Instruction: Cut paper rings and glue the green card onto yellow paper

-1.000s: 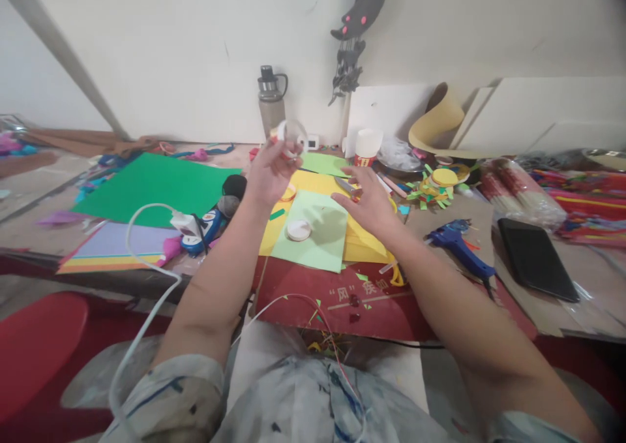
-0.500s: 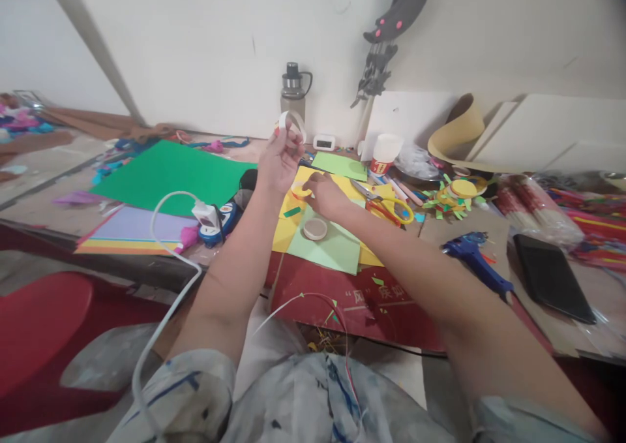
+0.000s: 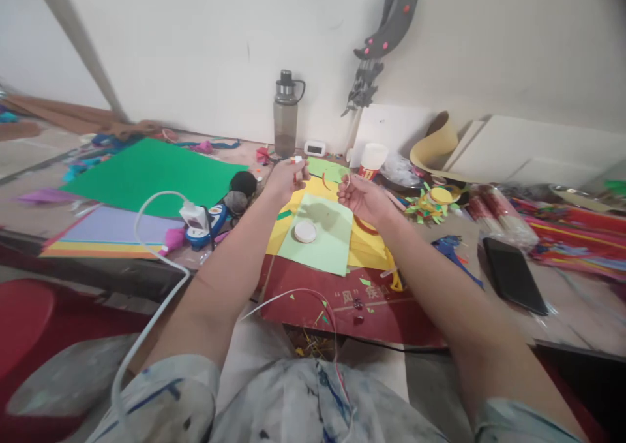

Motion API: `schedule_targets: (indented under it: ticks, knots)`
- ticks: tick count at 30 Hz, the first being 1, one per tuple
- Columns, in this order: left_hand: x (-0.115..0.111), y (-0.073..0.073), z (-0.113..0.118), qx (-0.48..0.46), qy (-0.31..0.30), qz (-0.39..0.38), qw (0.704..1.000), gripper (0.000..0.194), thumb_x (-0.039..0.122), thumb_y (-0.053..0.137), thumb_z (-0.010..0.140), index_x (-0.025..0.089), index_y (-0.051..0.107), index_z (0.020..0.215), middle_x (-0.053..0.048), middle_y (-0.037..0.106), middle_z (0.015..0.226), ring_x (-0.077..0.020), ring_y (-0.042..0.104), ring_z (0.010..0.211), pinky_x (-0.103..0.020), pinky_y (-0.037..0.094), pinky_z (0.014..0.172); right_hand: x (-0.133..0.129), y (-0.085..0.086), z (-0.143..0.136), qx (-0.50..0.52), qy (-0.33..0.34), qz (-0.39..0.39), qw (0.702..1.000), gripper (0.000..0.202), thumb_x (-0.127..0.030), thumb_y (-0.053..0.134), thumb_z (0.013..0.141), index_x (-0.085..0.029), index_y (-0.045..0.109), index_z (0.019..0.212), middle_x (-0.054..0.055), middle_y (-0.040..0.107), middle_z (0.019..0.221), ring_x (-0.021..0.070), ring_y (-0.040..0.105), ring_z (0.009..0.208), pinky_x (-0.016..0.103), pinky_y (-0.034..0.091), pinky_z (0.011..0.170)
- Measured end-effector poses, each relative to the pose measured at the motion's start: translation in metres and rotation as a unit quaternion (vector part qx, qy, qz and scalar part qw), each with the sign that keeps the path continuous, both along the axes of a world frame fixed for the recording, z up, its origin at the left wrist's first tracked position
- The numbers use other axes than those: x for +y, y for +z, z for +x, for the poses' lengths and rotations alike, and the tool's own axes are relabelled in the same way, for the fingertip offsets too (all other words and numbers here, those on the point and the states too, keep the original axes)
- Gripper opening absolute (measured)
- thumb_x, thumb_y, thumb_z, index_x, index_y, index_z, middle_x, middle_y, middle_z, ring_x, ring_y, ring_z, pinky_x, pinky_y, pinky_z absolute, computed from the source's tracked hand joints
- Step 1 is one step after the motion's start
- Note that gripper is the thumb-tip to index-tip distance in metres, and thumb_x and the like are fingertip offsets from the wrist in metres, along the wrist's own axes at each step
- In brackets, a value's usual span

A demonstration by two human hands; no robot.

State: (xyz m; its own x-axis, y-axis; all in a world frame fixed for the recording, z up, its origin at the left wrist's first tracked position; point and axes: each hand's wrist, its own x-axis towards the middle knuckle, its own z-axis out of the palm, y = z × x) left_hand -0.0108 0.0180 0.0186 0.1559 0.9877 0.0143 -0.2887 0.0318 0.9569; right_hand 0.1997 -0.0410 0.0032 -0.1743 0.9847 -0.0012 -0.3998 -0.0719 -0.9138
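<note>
My left hand [image 3: 287, 181] is closed in a pinch on a small white paper strip [image 3: 298, 160] with red on it. Across from it, my right hand [image 3: 360, 198] is also pinched, its fingertips on a thin curved strip [image 3: 327, 182] with a reddish edge. Whether both hands hold the same strip I cannot tell. Below them a round white disc [image 3: 306, 231] lies on pale green paper [image 3: 313, 258], over yellow sheets [image 3: 274, 237]. By my right forearm shows a yellow looped piece [image 3: 396, 278], partly hidden.
A water bottle [image 3: 285, 120] and a paper cup [image 3: 373, 159] stand at the back. Green sheets [image 3: 161, 179] and a power strip [image 3: 208, 226] with a white cable [image 3: 159, 312] lie left. To the right are a blue glue gun [image 3: 452, 254] and a phone [image 3: 512, 274].
My left hand has come down with the white strip, whose round loop no longer shows. The right hand has lifted off the paper and moved right. The scissors have left their earlier place.
</note>
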Motion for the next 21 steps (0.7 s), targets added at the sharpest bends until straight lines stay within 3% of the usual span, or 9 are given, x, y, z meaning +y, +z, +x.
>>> schedule_targets:
  ticks: [2, 5, 8, 11, 15, 19, 21]
  knots:
    - [0.0, -0.008, 0.005, 0.196, 0.002, 0.088, 0.977, 0.016, 0.023, 0.064, 0.092, 0.017, 0.06, 0.078, -0.001, 0.063, 0.069, -0.0118, 0.059, 0.064, -0.024, 0.042, 0.06, -0.011, -0.003, 0.009, 0.022, -0.009, 0.004, 1.0, 0.017, -0.035, 0.073, 0.09, -0.019, 0.066, 0.088, -0.001, 0.067, 0.075, 0.0091, 0.062, 0.066, 0.02, 0.054, 0.065]
    - [0.003, -0.019, 0.01, 0.447, -0.008, 0.233, 0.864, 0.031, 0.02, 0.066, 0.088, 0.019, 0.049, 0.062, -0.002, 0.059, 0.066, -0.0148, 0.052, 0.067, -0.029, 0.036, 0.066, -0.02, -0.009, 0.016, 0.016, -0.032, 0.026, 0.999, 0.025, -0.038, 0.085, 0.078, -0.021, 0.067, 0.084, -0.002, 0.068, 0.077, 0.0092, 0.063, 0.068, 0.02, 0.056, 0.067]
    - [0.009, -0.026, 0.008, 0.567, -0.053, 0.306, 0.763, 0.038, 0.026, 0.065, 0.089, 0.02, 0.045, 0.058, -0.003, 0.057, 0.066, -0.0177, 0.051, 0.069, -0.031, 0.031, 0.067, -0.022, -0.014, 0.019, -0.02, -0.055, 0.057, 0.997, 0.04, -0.042, 0.096, 0.061, -0.022, 0.067, 0.079, -0.003, 0.068, 0.079, 0.0092, 0.062, 0.07, 0.022, 0.056, 0.069]
    - [0.014, -0.03, 0.002, 0.624, -0.082, 0.318, 0.709, 0.033, 0.028, 0.063, 0.09, 0.019, 0.054, 0.06, -0.006, 0.062, 0.071, -0.0192, 0.054, 0.071, -0.031, 0.031, 0.067, -0.021, -0.017, 0.021, -0.092, -0.077, 0.083, 0.989, 0.045, -0.05, 0.095, 0.057, -0.021, 0.068, 0.077, -0.002, 0.066, 0.077, 0.01, 0.06, 0.07, 0.025, 0.056, 0.07]
    - [0.016, -0.034, -0.003, 0.643, -0.084, 0.33, 0.687, 0.014, 0.02, 0.065, 0.081, 0.018, 0.069, 0.067, -0.008, 0.07, 0.079, -0.0202, 0.057, 0.073, -0.031, 0.033, 0.068, -0.021, -0.019, 0.021, -0.224, -0.106, 0.106, 0.963, 0.036, -0.05, 0.086, 0.066, -0.021, 0.066, 0.075, -0.001, 0.065, 0.075, 0.013, 0.06, 0.07, 0.029, 0.054, 0.072]
    - [0.015, -0.033, -0.005, 0.591, -0.117, 0.329, 0.727, 0.004, 0.022, 0.075, 0.073, 0.02, 0.078, 0.075, -0.007, 0.075, 0.082, -0.0239, 0.065, 0.081, -0.033, 0.041, 0.075, -0.025, -0.017, 0.02, -0.397, -0.158, 0.148, 0.892, 0.016, -0.035, 0.07, 0.081, -0.02, 0.067, 0.074, -0.001, 0.064, 0.069, 0.016, 0.059, 0.067, 0.031, 0.048, 0.068]
    - [0.013, -0.029, -0.006, 0.556, -0.114, 0.323, 0.757, 0.014, 0.028, 0.083, 0.069, 0.021, 0.08, 0.081, -0.008, 0.078, 0.09, -0.0264, 0.068, 0.09, -0.034, 0.045, 0.082, -0.028, -0.016, 0.019, -0.47, -0.176, 0.189, 0.844, 0.011, -0.027, 0.066, 0.084, -0.019, 0.069, 0.076, 0.001, 0.067, 0.072, 0.0167, 0.059, 0.069, 0.031, 0.045, 0.069]
